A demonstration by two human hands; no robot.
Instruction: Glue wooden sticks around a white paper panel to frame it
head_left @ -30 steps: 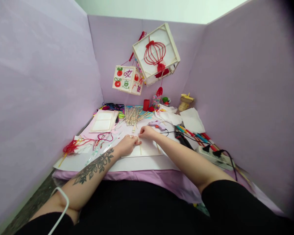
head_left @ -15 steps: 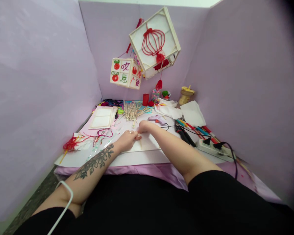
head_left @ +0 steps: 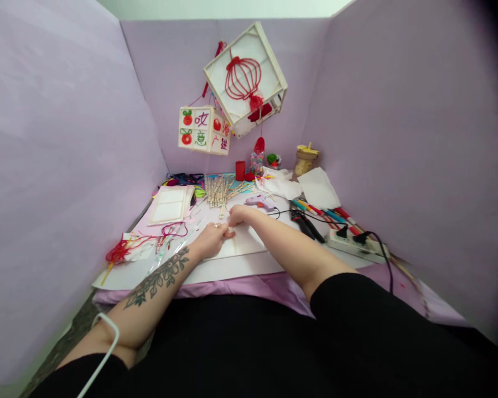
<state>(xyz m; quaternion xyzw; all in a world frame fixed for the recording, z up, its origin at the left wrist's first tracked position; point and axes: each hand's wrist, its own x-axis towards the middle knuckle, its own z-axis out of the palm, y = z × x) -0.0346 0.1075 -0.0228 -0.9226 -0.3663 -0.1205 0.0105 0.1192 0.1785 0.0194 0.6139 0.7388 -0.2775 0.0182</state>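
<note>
My left hand [head_left: 212, 239], with a ring on one finger, is closed over a white panel [head_left: 251, 242] on the table. My right hand [head_left: 238, 214] is bent down at the wrist just beyond it, fingers pinched together and mostly hidden behind the hand. The two hands meet at their fingertips; what they pinch is too small to make out. A thin pale strip [head_left: 234, 247] runs along the panel toward me from under the fingers. Just past the hands lies a heap of patterned paper sticks [head_left: 217, 192].
A purple glue gun [head_left: 260, 203], pliers [head_left: 305, 225] and a power strip [head_left: 359, 245] lie to the right. White framed panels [head_left: 170, 204] and red yarn [head_left: 118, 251] are at the left. A large box lantern [head_left: 249, 77] and a smaller lantern [head_left: 203, 130] hang behind.
The camera view has shifted slightly, so the scene sits a little lower and further left. Both hands stay together over the panel in nearly the same pose.
</note>
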